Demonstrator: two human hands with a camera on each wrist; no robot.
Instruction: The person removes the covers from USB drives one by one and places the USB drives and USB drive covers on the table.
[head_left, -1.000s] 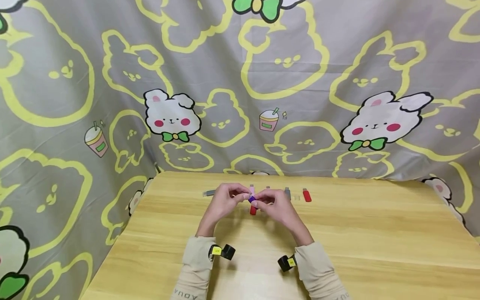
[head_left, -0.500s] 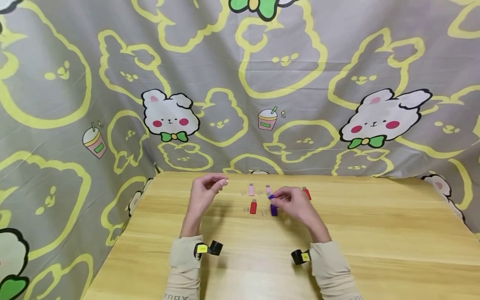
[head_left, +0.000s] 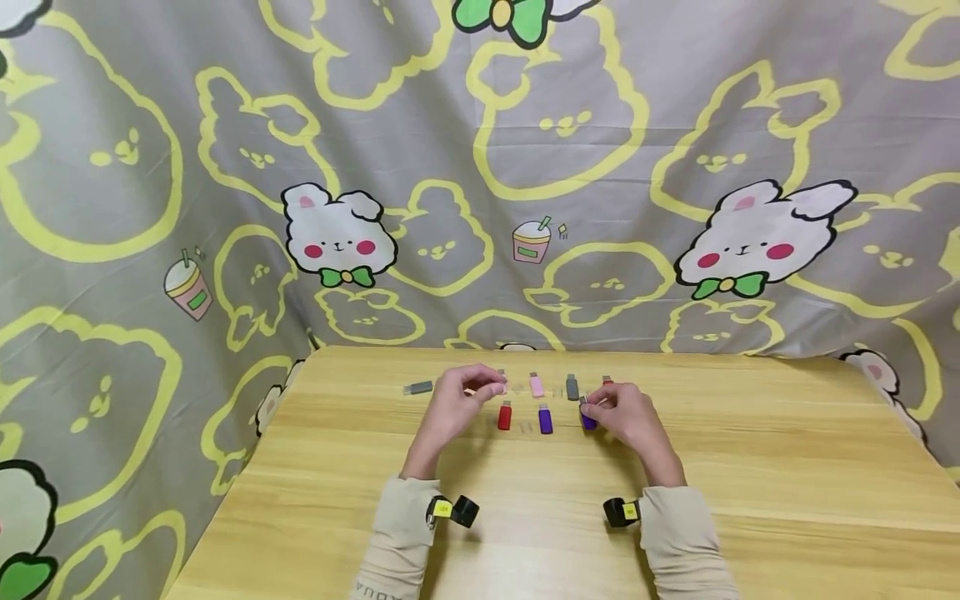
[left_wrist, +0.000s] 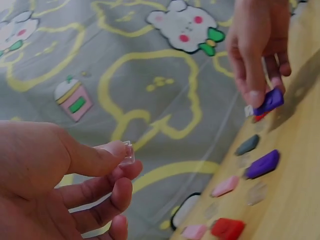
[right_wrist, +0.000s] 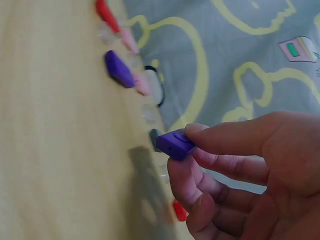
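Note:
Between thumb and index finger, my left hand [head_left: 453, 408] pinches a small clear plastic cap [left_wrist: 128, 153], held above the table. My right hand [head_left: 630, 417] pinches a purple USB flash drive [right_wrist: 175, 144] by its end. In the head view that drive is at the right end of the front row, partly covered by my fingers. To its left lie another purple flash drive [head_left: 545, 420] and a red flash drive [head_left: 505, 417]. Behind them are a pink flash drive [head_left: 536, 385] and a grey flash drive [head_left: 572, 387]. A second pink one is mostly hidden by my left hand.
Loose clear caps [head_left: 525, 427] lie beside the drives. A grey drive [head_left: 422, 387] lies apart on the left, and a red drive [head_left: 607, 380] is partly behind my right hand. The wooden table [head_left: 525, 533] ends at a patterned curtain [head_left: 450, 208].
The hands were together at the purple flash drive and have parted. The right hand carried the drive rightward to the front row's end. The left hand went left with the cap, then came back right.

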